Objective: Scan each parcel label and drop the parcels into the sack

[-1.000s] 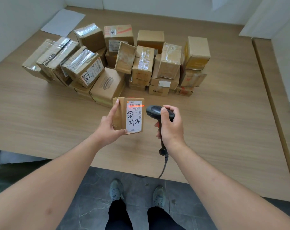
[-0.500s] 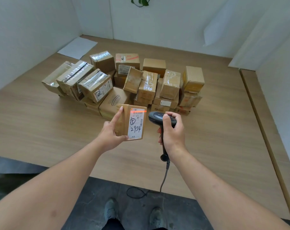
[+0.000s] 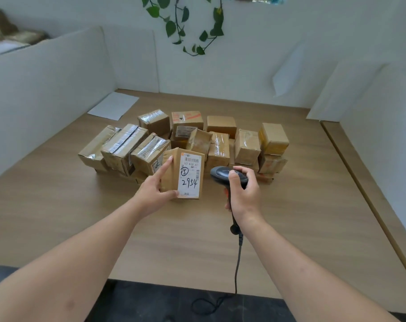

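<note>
The left hand [image 3: 154, 194] has its fingers curled round a parcel [image 3: 171, 174] at mid-frame: forefinger laid straight up the box's left face, thumb pressed across the bottom of its front. The right hand [image 3: 242, 194], just right of it, has its fingers wrapped round the grip of a scanner [image 3: 220, 175], thumb on top of the head.

The table [image 3: 313, 205], pale wood, fills the middle of the frame; white partitions [image 3: 46, 89] wall it in at left, back and right. A second wooden surface [image 3: 387, 182] adjoins it along the right edge.

A heap of parcels [image 3: 220, 135] sits above centre, brown cartons leaning and stacked on one another, several wrapped in clear tape.

A sheet of paper [image 3: 113, 105] lies flat at upper left of the table. A leafy vine [image 3: 188, 24] hangs down the back wall at top centre.

The held parcel stands upright in front of the heap, its label [image 3: 190, 175] facing the camera, with a barcode at the top and "2954" handwritten below. The scanner's dark head points left towards it, close but apart. Its cable [image 3: 238, 263] drops past the table's near edge and loops at the bottom of the frame.
</note>
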`<state>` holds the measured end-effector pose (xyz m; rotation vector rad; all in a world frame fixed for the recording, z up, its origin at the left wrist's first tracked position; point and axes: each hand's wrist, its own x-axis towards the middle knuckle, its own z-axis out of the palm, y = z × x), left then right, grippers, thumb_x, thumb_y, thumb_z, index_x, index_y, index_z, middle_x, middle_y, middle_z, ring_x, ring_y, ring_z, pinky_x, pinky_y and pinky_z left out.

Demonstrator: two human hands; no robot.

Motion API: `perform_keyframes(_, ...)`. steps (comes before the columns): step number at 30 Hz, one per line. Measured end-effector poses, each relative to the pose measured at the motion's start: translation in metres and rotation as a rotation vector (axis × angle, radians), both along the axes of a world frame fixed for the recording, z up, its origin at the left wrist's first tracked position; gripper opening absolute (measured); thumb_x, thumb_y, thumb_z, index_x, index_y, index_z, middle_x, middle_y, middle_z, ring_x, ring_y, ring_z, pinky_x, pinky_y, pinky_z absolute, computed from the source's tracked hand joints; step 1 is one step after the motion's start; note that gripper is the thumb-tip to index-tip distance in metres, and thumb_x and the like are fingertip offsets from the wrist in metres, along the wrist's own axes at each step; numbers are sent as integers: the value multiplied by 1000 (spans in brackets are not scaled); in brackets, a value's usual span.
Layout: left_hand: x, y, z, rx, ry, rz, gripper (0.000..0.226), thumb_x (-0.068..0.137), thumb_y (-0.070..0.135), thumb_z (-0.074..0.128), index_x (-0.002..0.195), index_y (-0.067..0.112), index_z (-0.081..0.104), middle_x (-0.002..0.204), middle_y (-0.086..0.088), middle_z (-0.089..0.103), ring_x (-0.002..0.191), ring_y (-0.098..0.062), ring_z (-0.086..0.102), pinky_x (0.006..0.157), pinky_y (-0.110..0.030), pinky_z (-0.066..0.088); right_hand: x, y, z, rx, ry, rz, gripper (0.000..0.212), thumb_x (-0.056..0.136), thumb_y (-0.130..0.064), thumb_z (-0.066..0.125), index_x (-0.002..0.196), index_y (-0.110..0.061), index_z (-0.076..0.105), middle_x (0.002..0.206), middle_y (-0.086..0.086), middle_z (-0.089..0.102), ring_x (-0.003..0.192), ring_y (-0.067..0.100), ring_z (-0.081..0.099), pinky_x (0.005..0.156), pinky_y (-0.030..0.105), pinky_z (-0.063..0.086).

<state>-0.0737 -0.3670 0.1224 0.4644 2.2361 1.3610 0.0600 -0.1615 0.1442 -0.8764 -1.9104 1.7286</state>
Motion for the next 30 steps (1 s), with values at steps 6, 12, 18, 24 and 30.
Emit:
perform_keyframes(6, 6, -36, 25, 51, 15, 103, 91, 94, 21, 77, 147, 75, 26, 129, 17, 65, 118, -11, 67, 111, -46, 50, -21, -35, 15, 60, 27, 134, 37, 82, -71, 55, 114, -52, 60, 107, -3, 74, 90, 25, 71, 78, 54, 64)
perform_keyframes(12, 47, -82, 31, 68, 33, 279, 75, 100, 27, 69, 145, 75, 32, 135, 12, 65, 132, -10, 58, 118, -44, 43, -27, -79, 17, 102, 85, 358, 31, 95, -58, 61, 122, -44, 61, 111, -15, 69, 101, 20, 73, 80, 46, 63)
perform_keyframes(18, 115, -135, 30, 89, 12, 418, 67, 110, 20, 51, 147, 70, 28, 149, 11, 55, 130, 0, 54, 118, -34, 43, -15, -134, 2, 98, 81, 603, 21, 104, -48, 61, 124, -44, 59, 109, -18, 68, 100, 21, 73, 80, 50, 65)
perform_keyframes(24, 181, -204, 9, -23, 38, 670, 72, 84, 58, 57, 144, 80, 25, 149, 17, 57, 134, -15, 57, 121, -46, 39, 13, -207, -15, 67, 70, 825, 22, 89, -66, 58, 109, -59, 57, 105, -17, 74, 97, 19, 77, 80, 60, 64)
perform_keyframes(30, 240, -283, 3, -33, 15, 895, 71, 87, 49, 60, 144, 78, 30, 145, 17, 61, 133, -16, 58, 120, -46, 40, 36, -288, -26, 45, 52, 1019, 24, 91, -61, 62, 114, -54, 59, 109, -18, 74, 99, 19, 76, 86, 60, 63)
